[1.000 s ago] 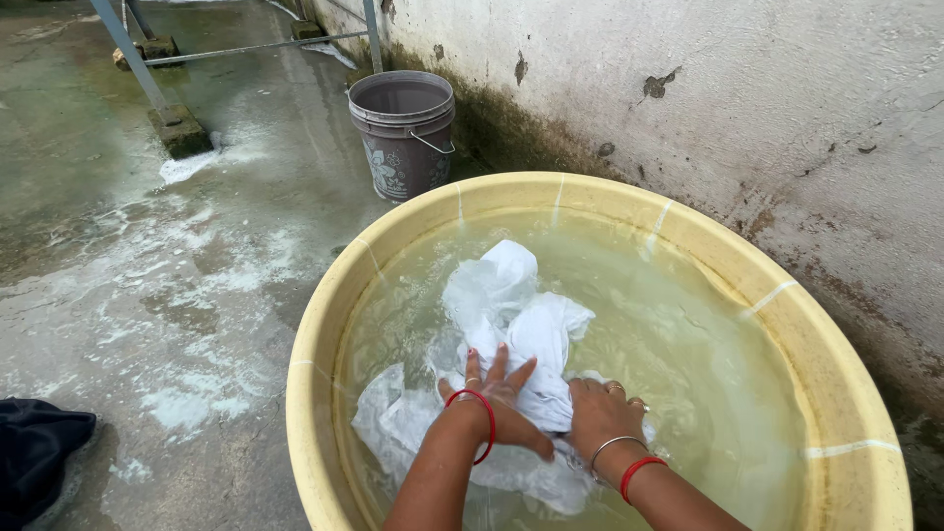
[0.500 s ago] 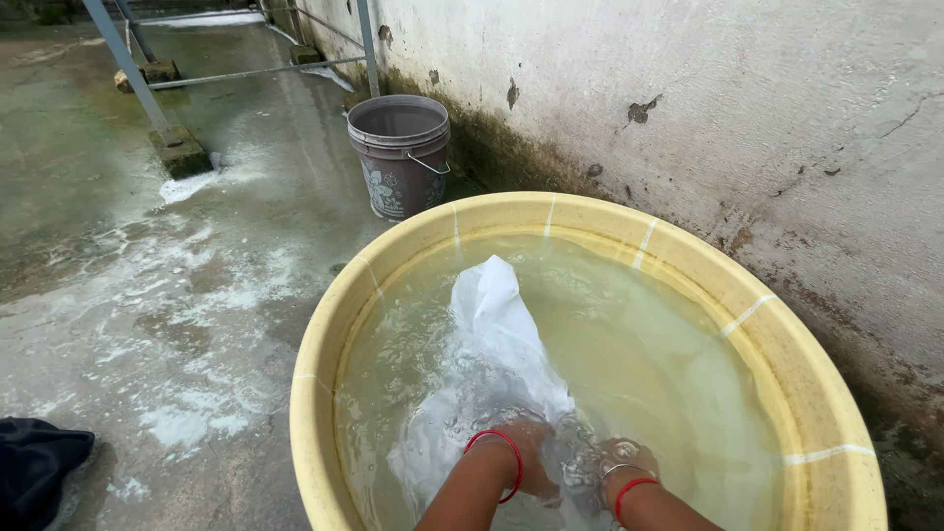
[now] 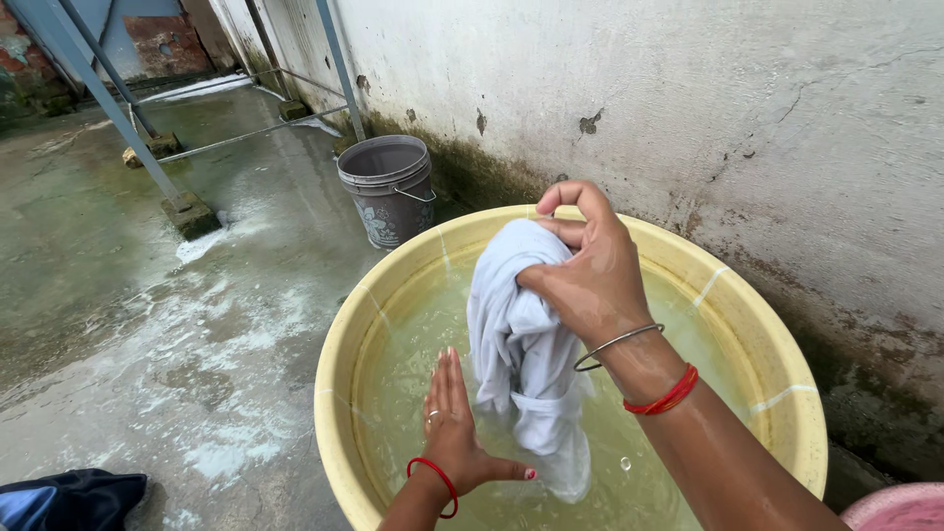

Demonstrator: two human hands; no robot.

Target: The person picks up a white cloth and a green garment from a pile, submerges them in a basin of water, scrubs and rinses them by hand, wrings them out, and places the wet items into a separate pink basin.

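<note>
A big round yellow tub (image 3: 346, 339) stands on the wet floor against the wall, filled with cloudy water. My right hand (image 3: 583, 267) is raised above it, gripping the top of a wet white cloth (image 3: 519, 354) that hangs down with its lower end in the water. My left hand (image 3: 454, 423) is flat and open, fingers together, just left of the hanging cloth and above the water. Red thread bands circle both wrists, and a thin metal bangle sits on the right one.
A grey plastic bucket (image 3: 386, 188) stands by the stained white wall (image 3: 708, 108) behind the tub. Blue metal frame legs (image 3: 118, 118) rest on blocks at the back left. Soapy foam streaks the concrete floor (image 3: 187, 324). A dark cloth (image 3: 69, 497) lies bottom left, a pink rim (image 3: 900, 506) bottom right.
Both hands were pressing the cloth under the water. Now my right hand has lifted it out, bunched and dripping, and my left hand has let go and opened beside it.
</note>
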